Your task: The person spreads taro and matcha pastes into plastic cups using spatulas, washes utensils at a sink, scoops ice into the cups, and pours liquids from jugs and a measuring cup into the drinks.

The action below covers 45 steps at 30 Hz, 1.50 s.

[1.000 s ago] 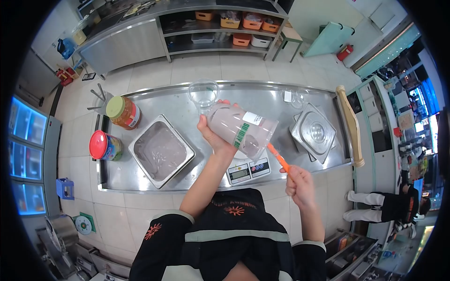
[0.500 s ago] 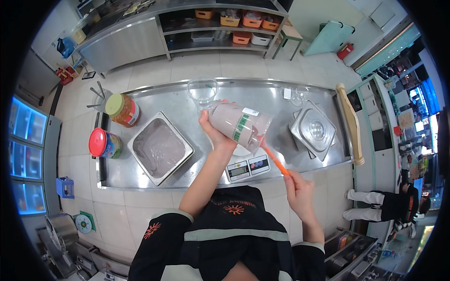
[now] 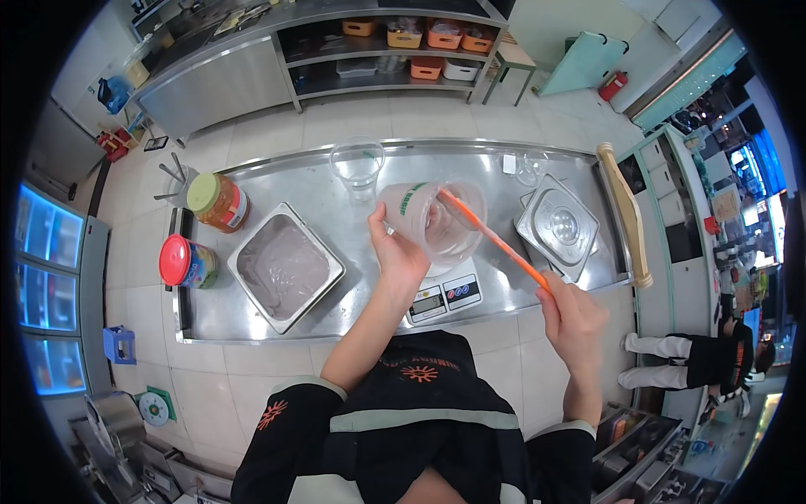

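Left hand [image 3: 401, 262]'s clamped round the tilted cup [image 3: 413, 210], mouth toward the right hand [image 3: 578, 321], which grips the orange spatula [image 3: 504, 244] reaching inside.

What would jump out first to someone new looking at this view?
Probably the bright orange tool in the right hand, its far end at the mouth of the tilted clear cup in the left hand. Next, the red-lidded jar at the table's left end, beside the metal pan of greyish mixture.
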Each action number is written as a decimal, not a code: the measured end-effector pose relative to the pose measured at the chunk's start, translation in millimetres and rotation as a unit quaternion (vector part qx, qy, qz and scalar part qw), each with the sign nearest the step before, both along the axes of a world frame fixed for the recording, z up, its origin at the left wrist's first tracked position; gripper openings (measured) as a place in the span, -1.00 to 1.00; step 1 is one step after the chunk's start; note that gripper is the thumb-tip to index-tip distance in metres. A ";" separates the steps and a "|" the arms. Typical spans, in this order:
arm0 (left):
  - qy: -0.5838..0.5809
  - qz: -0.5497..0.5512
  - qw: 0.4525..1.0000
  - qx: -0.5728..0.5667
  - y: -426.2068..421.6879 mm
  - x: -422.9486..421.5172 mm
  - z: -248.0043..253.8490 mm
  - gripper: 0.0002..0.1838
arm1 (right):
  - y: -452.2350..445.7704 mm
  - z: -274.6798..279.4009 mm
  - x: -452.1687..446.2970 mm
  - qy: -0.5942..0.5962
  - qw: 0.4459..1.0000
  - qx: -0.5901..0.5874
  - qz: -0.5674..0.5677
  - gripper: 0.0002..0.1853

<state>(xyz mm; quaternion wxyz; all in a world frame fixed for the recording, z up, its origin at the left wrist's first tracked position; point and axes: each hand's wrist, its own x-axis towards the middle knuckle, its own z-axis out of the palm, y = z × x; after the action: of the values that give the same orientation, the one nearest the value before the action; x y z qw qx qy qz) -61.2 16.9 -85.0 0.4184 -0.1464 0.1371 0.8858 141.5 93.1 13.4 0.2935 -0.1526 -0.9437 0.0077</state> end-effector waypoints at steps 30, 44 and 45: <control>0.107 0.197 0.963 -0.151 32.8 -17.6 -19.6 -0.33 | -32.1 -4.2 2.5 -0.041 0.976 -0.212 -0.026 -0.83; -0.025 -0.129 0.990 -0.051 19.6 4.4 17.0 -0.54 | 25.8 4.7 26.2 -0.051 0.917 -0.387 -0.080 -0.84; -0.025 -0.139 0.989 -0.041 18.6 3.2 14.3 -0.55 | 33.7 -2.5 28.7 -0.031 0.902 -0.423 -0.074 -0.83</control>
<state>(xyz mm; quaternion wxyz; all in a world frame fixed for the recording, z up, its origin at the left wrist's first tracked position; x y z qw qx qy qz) -58.1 35.5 -70.7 0.5346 -0.1651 0.1817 0.8087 170.2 126.7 10.9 0.1714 -0.3321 -0.8461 0.3800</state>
